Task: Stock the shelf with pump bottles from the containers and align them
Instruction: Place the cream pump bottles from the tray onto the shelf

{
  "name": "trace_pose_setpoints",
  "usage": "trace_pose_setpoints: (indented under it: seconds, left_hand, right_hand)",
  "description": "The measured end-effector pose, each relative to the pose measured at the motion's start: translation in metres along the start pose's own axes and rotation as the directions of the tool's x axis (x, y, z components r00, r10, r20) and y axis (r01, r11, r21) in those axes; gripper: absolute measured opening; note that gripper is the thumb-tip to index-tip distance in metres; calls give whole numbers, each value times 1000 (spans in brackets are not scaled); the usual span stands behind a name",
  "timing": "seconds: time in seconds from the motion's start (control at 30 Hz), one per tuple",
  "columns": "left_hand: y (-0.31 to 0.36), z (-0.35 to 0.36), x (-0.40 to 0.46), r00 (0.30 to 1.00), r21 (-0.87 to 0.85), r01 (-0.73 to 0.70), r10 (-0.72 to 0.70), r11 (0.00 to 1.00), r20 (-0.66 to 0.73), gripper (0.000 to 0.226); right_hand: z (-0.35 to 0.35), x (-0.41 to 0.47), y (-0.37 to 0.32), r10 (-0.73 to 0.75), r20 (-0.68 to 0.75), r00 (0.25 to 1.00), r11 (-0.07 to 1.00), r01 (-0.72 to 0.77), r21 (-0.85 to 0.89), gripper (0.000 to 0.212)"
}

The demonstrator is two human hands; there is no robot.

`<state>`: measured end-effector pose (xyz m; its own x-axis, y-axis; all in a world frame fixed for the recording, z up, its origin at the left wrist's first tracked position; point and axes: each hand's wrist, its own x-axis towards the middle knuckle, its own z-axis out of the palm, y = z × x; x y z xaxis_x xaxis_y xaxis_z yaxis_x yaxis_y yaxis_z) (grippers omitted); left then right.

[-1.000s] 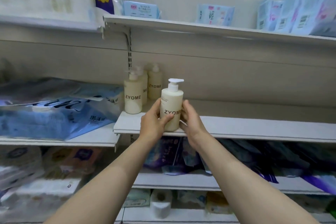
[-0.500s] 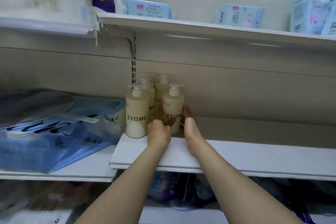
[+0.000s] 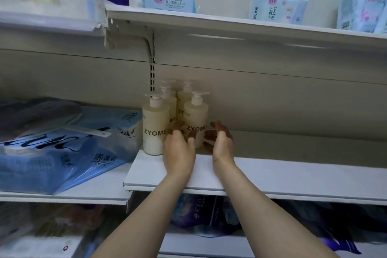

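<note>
On the white shelf [image 3: 272,176], four cream pump bottles stand in a tight block at its left end, hard against the upright, probably so the row can grow rightward in straight files. The front-left bottle [image 3: 155,128] faces out with its ZYOME label square. The left hand [image 3: 179,148] has a wide, relaxed grip, fingertips touching or just beside the front-right bottle [image 3: 196,120]; which, I cannot tell. That bottle stands upright, label forward, pump nozzle pointing right. The right hand [image 3: 222,142] cups open just beside it, holding nothing, seemingly flanking it to square it up.
</note>
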<state>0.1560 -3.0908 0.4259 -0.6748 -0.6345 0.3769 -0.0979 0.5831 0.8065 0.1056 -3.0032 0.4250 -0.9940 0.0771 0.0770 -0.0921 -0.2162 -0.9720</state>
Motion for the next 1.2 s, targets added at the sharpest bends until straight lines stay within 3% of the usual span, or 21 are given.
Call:
trace_pose_setpoints:
  seconds: [0.2, 0.4, 0.57, 0.8, 1.03, 1.2]
  left_hand:
    - [-4, 8, 6, 999, 41, 36, -37, 998, 3, 28]
    - [-9, 15, 14, 978, -55, 169, -161, 984, 130, 66]
    - [-9, 18, 16, 977, -67, 179, -170, 982, 131, 80]
    - [-12, 22, 16, 977, -122, 195, -181, 973, 116, 78]
    - [-4, 2, 8, 963, -148, 203, -170, 968, 207, 46]
    - [-6, -36, -22, 960, -140, 111, -69, 984, 272, 57]
  right_hand:
    - [1, 4, 2, 18, 74, 997, 1000, -19, 12, 24]
    - [6, 8, 4, 88, 147, 985, 996, -86, -19, 39]
    - [6, 9, 3, 121, 171, 978, 993, -119, -21, 43]
    - [6, 9, 8, 108, 157, 982, 994, -103, -44, 45]
    - [0, -1, -4, 90, 202, 975, 984, -56, -171, 33]
    - [-17, -37, -14, 73, 280, 957, 939, 29, -343, 33]
